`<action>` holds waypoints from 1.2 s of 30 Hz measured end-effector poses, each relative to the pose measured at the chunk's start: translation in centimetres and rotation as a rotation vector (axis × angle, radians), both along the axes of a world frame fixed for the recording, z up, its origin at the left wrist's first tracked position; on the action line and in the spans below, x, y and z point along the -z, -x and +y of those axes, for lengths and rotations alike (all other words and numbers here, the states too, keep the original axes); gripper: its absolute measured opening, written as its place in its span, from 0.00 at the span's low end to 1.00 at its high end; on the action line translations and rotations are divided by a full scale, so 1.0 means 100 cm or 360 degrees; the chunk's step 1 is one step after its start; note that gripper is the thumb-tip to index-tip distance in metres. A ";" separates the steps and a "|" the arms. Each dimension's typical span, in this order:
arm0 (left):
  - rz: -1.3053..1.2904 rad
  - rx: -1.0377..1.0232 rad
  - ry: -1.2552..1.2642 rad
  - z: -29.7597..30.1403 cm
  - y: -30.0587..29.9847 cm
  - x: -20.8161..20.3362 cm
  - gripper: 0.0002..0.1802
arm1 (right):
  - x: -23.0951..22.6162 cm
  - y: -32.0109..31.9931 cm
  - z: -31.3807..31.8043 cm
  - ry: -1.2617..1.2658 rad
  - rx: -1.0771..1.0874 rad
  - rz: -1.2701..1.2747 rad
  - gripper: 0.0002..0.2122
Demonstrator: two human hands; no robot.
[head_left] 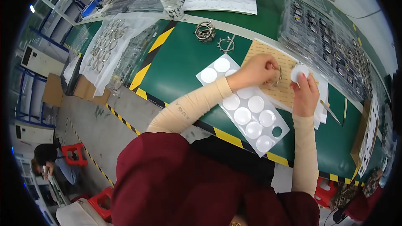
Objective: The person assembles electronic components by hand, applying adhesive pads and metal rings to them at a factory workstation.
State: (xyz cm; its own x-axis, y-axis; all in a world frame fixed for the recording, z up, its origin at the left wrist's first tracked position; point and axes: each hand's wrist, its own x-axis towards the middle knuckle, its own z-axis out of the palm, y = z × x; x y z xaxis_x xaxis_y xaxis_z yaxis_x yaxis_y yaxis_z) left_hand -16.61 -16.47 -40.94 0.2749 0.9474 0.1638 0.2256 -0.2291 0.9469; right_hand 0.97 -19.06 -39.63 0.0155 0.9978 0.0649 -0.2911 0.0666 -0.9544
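My left hand (pixel 260 69) is closed, its fingertips pinching a thin metal ring (pixel 276 78), partly hidden by the fingers. My right hand (pixel 305 96) grips a white round disc (pixel 298 74) between thumb and fingers, a short way right of the ring. Both hands are over a brown patterned sheet (pixel 256 50). Below my left forearm lies a pale sheet of white round discs (pixel 243 116); one round opening in it shows green table. A single metal ring (pixel 226 45) with small lugs and a pile of similar rings (pixel 204 32) rest beyond my left hand.
Tweezers (pixel 330 112) lie right of my right hand. Clear trays of small parts (pixel 318 37) stand at the far right. At the left, several metal pieces lie on white paper (pixel 106 44). Another white disc sheet (pixel 220 3) is at the back. A person (pixel 48 155) bends over at far left.
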 end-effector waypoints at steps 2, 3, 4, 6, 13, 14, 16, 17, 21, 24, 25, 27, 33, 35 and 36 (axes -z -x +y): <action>-0.0062 0.0006 0.0096 -0.004 0.003 0.008 0.09 | 0.007 -0.002 0.000 -0.0023 -0.0051 0.0060 0.06; 0.0005 -0.0023 0.0011 -0.006 0.004 0.008 0.09 | 0.009 -0.003 0.000 -0.0038 -0.0065 0.0108 0.07; 0.0074 -0.0050 -0.0073 -0.008 0.005 0.008 0.10 | 0.010 -0.003 -0.001 -0.0049 -0.0081 0.0139 0.08; 0.0131 0.0049 0.0023 -0.010 0.008 0.006 0.10 | 0.008 0.000 -0.003 -0.0050 -0.0087 0.0137 0.08; -0.0904 0.0455 0.1209 -0.012 0.006 -0.010 0.14 | 0.010 -0.007 -0.006 -0.0068 -0.0016 0.0047 0.10; -0.0911 0.0493 0.1225 -0.013 0.007 -0.009 0.14 | 0.009 -0.006 -0.006 -0.0076 0.0044 0.0037 0.10; -0.1668 0.0437 0.1615 -0.012 0.005 -0.005 0.15 | 0.014 -0.007 -0.004 -0.0066 0.0057 0.0009 0.10; -0.1676 0.0500 0.1650 -0.013 0.005 -0.006 0.15 | 0.013 -0.008 -0.003 -0.0065 0.0025 0.0019 0.09; -0.1782 0.0554 0.1567 -0.016 0.006 -0.009 0.16 | 0.009 -0.002 -0.002 0.0037 0.0008 0.0152 0.09; -0.1886 0.0599 0.1550 -0.019 0.002 -0.015 0.16 | 0.001 -0.001 -0.005 0.0095 -0.0132 0.0246 0.09; -0.1959 0.0648 0.1545 -0.019 0.000 -0.017 0.16 | -0.001 -0.001 -0.006 0.0098 -0.0122 0.0238 0.09; -0.1996 0.0622 0.1580 -0.017 -0.001 -0.013 0.18 | -0.002 0.000 -0.006 0.0094 -0.0114 0.0208 0.10; -0.1916 0.0566 0.1459 -0.019 -0.006 -0.006 0.25 | 0.006 0.002 -0.003 0.0217 -0.0122 0.0161 0.09; -0.1867 0.0524 0.1410 -0.019 -0.005 -0.001 0.26 | 0.006 0.002 -0.004 0.0267 -0.0133 0.0172 0.09; -0.1860 0.0649 0.1471 -0.018 -0.004 0.001 0.26 | 0.006 0.002 -0.004 0.0313 -0.0143 0.0181 0.08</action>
